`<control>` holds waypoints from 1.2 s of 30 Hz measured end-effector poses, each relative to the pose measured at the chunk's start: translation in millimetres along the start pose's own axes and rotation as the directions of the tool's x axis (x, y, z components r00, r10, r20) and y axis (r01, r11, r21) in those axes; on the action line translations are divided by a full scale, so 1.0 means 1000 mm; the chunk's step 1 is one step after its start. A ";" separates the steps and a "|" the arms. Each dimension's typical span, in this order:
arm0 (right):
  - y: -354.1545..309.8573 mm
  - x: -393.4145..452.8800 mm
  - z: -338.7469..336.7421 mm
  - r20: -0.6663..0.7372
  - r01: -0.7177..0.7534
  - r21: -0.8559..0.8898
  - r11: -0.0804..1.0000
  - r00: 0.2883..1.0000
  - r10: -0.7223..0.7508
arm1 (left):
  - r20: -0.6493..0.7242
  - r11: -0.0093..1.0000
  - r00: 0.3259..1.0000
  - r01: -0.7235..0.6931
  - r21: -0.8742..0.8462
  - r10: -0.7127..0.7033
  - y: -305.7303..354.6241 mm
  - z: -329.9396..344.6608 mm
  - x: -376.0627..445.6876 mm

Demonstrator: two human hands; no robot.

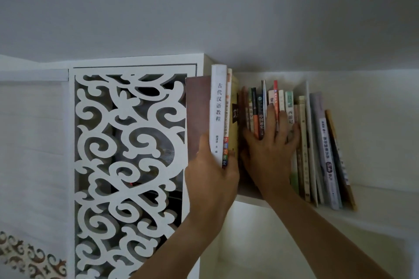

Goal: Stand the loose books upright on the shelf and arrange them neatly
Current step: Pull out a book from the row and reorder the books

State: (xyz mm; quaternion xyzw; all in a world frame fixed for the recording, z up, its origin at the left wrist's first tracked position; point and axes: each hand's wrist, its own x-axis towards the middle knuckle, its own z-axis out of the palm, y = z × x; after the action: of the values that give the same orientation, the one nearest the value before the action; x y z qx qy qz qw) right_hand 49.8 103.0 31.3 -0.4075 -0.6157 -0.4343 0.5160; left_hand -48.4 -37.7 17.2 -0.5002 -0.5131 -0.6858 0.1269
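Between the hands, upright books, left-gripped, right-pressed.

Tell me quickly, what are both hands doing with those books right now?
Left hand grips a small stack of books, upright at the shelf opening. Right hand flat against the shelved row, fingers spread. Rightmost books lean. Nothing blocking the gap.

A white carved cabinet door bears a curling scroll cutout pattern over dark hollows. Right of that door, a white-spined book with black characters adjoins a reddish-brown cover. Further right, a red-spined thin book, a pale green spine and a grey-lilac spine stand on the white shelf.
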 end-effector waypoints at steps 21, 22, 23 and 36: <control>-0.009 -0.002 0.002 0.064 0.081 -0.031 0.996 0.995 -0.079 | -0.052 0.993 0.995 -0.094 -0.065 0.091 -0.050 0.055 0.043; -0.010 -0.002 0.002 0.059 0.088 -0.030 0.996 0.995 -0.086 | -0.089 0.982 0.979 -0.186 -0.045 0.181 -0.053 0.058 0.045; -0.011 -0.002 0.003 0.053 0.090 -0.029 0.995 0.995 -0.089 | -0.133 0.959 0.951 -0.282 -0.013 0.278 -0.058 0.060 0.047; -0.014 0.002 -0.014 0.218 0.156 0.022 0.987 0.963 -0.157 | 0.027 0.738 0.789 -0.585 0.335 0.613 -0.095 0.080 0.053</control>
State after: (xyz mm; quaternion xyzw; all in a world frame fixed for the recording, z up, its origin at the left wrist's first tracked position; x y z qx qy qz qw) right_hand 40.5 85.4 33.0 -0.4018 -0.7000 -0.4249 0.4099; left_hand -94.1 89.2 3.8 -0.5809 -0.4250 -0.5342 0.4433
